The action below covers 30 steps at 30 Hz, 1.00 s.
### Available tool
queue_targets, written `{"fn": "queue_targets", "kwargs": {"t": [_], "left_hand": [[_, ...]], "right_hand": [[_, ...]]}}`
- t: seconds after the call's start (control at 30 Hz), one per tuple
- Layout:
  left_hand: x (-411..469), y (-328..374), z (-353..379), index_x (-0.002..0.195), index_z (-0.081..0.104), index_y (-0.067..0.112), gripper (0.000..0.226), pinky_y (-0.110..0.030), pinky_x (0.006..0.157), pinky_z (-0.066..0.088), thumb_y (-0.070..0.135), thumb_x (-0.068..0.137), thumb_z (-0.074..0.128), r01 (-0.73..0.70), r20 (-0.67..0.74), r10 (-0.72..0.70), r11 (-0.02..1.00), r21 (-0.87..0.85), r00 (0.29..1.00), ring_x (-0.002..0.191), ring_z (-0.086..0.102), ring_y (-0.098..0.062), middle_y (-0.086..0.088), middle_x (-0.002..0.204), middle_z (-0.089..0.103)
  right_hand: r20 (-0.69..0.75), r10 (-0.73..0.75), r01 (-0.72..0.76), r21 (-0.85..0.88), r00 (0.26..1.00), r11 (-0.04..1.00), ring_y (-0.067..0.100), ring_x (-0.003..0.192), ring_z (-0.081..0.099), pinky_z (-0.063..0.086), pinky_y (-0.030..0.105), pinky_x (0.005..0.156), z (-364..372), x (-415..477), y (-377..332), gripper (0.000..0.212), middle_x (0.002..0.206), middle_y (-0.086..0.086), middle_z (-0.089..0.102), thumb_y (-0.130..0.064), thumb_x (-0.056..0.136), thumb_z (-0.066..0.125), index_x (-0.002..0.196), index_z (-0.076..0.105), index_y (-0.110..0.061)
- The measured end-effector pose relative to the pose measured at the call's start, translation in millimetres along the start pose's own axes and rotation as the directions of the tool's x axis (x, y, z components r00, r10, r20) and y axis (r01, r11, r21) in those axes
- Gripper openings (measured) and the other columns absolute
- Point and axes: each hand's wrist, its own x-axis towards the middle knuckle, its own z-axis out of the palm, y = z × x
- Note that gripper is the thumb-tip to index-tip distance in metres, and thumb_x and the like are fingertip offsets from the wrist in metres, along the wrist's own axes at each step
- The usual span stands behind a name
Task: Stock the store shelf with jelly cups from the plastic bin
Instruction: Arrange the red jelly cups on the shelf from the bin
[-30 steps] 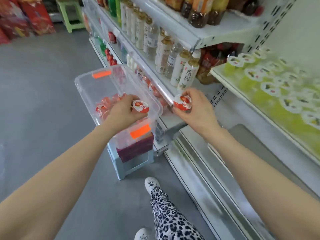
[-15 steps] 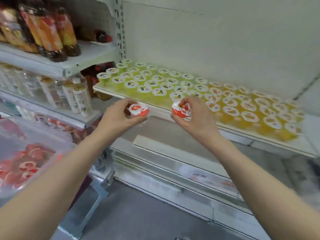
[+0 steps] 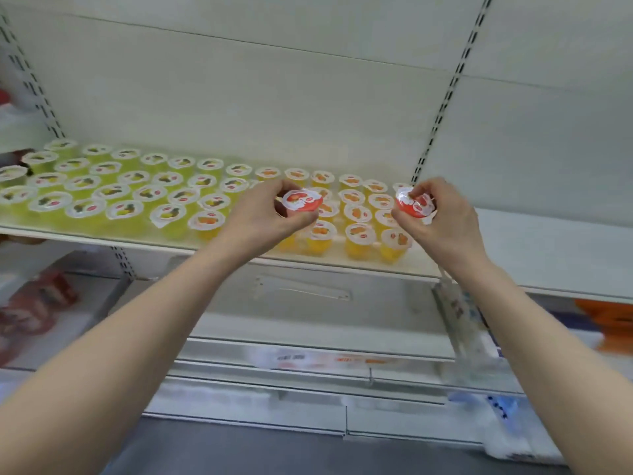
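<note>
My left hand (image 3: 263,214) grips a red jelly cup (image 3: 302,200) with a white lid, held over the orange cups on the white shelf (image 3: 102,236). My right hand (image 3: 442,217) pinches a second red jelly cup (image 3: 412,202), tilted, above the shelf's right end near the upright. Rows of green jelly cups (image 3: 102,186) fill the shelf's left part and orange jelly cups (image 3: 359,214) its right part. The plastic bin is out of view.
A slotted upright (image 3: 442,108) divides this bay from a bare white shelf (image 3: 555,255) on the right. Lower shelves with price strips (image 3: 322,359) run below. Red packets (image 3: 34,310) lie blurred at lower left. Grey floor (image 3: 274,450) shows at the bottom.
The view swung right from the bin to the jelly shelf. Both hands carried their red cups up and right, now over the shelf's orange cups and its right end.
</note>
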Motion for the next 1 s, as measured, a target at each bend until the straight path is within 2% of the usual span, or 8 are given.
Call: {"fn": "queue_targets", "kwargs": {"t": [0.1, 0.17, 0.3, 0.43, 0.57, 0.67, 0.8, 1.0], "left_hand": [[16.2, 19.1, 30.1, 0.110, 0.063, 0.026, 0.039, -0.007, 0.064, 0.045, 0.038, 0.077, 0.077, -0.006, -0.002, 0.006, 1.000, -0.016, 1.000, 0.072, 0.062, 0.007, 0.015, 0.099, 0.067], [23.0, 27.8, 46.3, 0.114, 0.062, 0.025, 0.043, -0.011, 0.065, 0.050, 0.037, 0.076, 0.077, -0.003, 0.002, 0.003, 1.000, -0.017, 1.000, 0.075, 0.064, 0.004, 0.013, 0.102, 0.067], [29.2, 39.7, 68.3, 0.115, 0.061, 0.028, 0.046, -0.032, 0.075, 0.058, 0.042, 0.074, 0.077, 0.005, 0.002, -0.005, 1.000, -0.007, 1.000, 0.086, 0.065, -0.003, 0.015, 0.102, 0.065], [29.1, 46.4, 77.5, 0.116, 0.059, 0.026, 0.047, -0.025, 0.073, 0.055, 0.041, 0.076, 0.078, 0.009, -0.008, -0.009, 1.000, 0.018, 1.000, 0.087, 0.063, 0.000, 0.013, 0.103, 0.064], [27.6, 47.4, 81.1, 0.116, 0.061, 0.022, 0.048, -0.026, 0.079, 0.054, 0.042, 0.076, 0.078, 0.015, -0.017, -0.014, 0.999, 0.048, 1.000, 0.088, 0.064, -0.002, 0.012, 0.103, 0.066], [26.7, 48.1, 83.3, 0.115, 0.060, 0.023, 0.048, -0.025, 0.080, 0.054, 0.043, 0.075, 0.078, 0.021, -0.019, -0.020, 0.998, 0.062, 1.000, 0.090, 0.064, -0.003, 0.012, 0.105, 0.065], [26.9, 52.3, 91.2, 0.115, 0.059, 0.026, 0.049, -0.014, 0.072, 0.050, 0.044, 0.075, 0.078, 0.000, 0.002, 0.000, 0.997, 0.079, 1.000, 0.090, 0.062, -0.001, 0.014, 0.104, 0.063], [31.6, 71.1, 122.8, 0.117, 0.063, 0.026, 0.053, -0.028, 0.084, 0.050, 0.050, 0.072, 0.077, -0.138, 0.056, 0.131, 0.979, 0.151, 0.990, 0.095, 0.058, -0.005, 0.013, 0.106, 0.064]], "right_hand": [[0.025, 0.079, -0.077, -0.048, 0.997, 0.996, 0.017, 0.091, 0.057, 0.040, 0.030, 0.076, -16.5, 12.4, 46.3, 0.031, 0.099, -0.003, 0.063, -0.036, 0.077, 0.075, 0.099, 0.056, -0.024], [0.076, 0.135, -0.130, -0.068, 0.988, 0.989, 0.020, 0.093, 0.058, 0.041, 0.031, 0.077, -16.9, 15.4, 70.8, 0.032, 0.101, -0.001, 0.064, -0.034, 0.076, 0.075, 0.100, 0.056, -0.023], [0.184, 0.183, -0.177, -0.046, 0.966, 0.983, 0.020, 0.099, 0.059, 0.044, 0.032, 0.081, -2.0, 12.7, 99.2, 0.031, 0.104, -0.002, 0.065, -0.032, 0.077, 0.074, 0.102, 0.059, -0.023], [0.229, 0.192, -0.189, -0.039, 0.954, 0.981, 0.020, 0.102, 0.059, 0.046, 0.036, 0.085, 15.3, 14.4, 109.8, 0.030, 0.107, -0.003, 0.065, -0.035, 0.078, 0.074, 0.102, 0.059, -0.025], [0.239, 0.203, -0.201, -0.031, 0.950, 0.979, 0.020, 0.104, 0.059, 0.047, 0.037, 0.087, 26.8, 20.9, 113.9, 0.028, 0.109, -0.003, 0.065, -0.038, 0.080, 0.072, 0.101, 0.059, -0.024], [0.233, 0.190, -0.189, -0.028, 0.954, 0.982, 0.019, 0.103, 0.058, 0.045, 0.035, 0.086, 30.0, 24.7, 116.2, 0.029, 0.109, -0.003, 0.064, -0.038, 0.080, 0.072, 0.101, 0.059, -0.024], [0.267, 0.162, -0.160, -0.032, 0.950, 0.987, 0.017, 0.102, 0.056, 0.044, 0.031, 0.084, 29.9, 25.0, 120.5, 0.031, 0.110, -0.003, 0.061, -0.040, 0.081, 0.073, 0.103, 0.058, -0.024], [0.326, -0.025, 0.053, -0.077, 0.945, 0.996, 0.022, 0.118, 0.050, 0.041, 0.035, 0.099, 6.3, 19.7, 136.8, 0.044, 0.127, 0.002, 0.054, -0.037, 0.085, 0.067, 0.126, 0.058, -0.023]]}}
